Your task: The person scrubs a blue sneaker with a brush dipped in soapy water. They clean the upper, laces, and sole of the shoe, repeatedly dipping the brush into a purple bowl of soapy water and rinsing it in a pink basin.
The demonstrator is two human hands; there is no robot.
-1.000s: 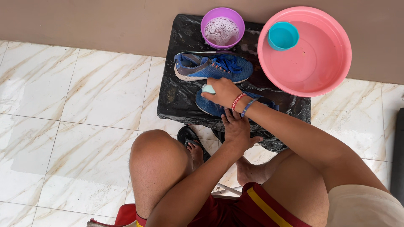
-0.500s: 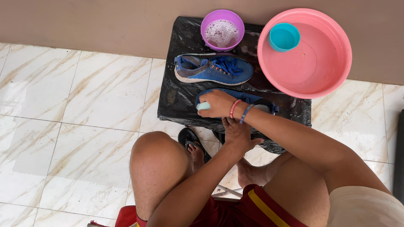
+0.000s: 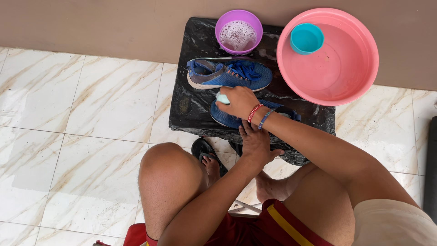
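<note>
Two blue sneakers lie on a low table covered in black plastic (image 3: 189, 107). The far sneaker (image 3: 227, 75) rests on its side with its laces showing. My right hand (image 3: 239, 102), with bracelets on the wrist, is shut on a small pale-teal scrubber (image 3: 222, 98) and presses it on the near sneaker (image 3: 223, 117). My left hand (image 3: 256, 143) grips the near sneaker's side at the table's front edge. My arms hide most of that sneaker.
A purple bowl (image 3: 238, 16) of foamy water stands at the back of the table. A large pink basin (image 3: 355, 68) with a teal cup (image 3: 306, 38) inside sits at the right. My knees and sandalled foot (image 3: 207, 157) are below, on marble floor tiles (image 3: 82, 136), with a brown wall behind.
My right hand with the scrubber slid toward me over the near sneaker, then back a little toward the toe. My left hand stayed on the sneaker.
</note>
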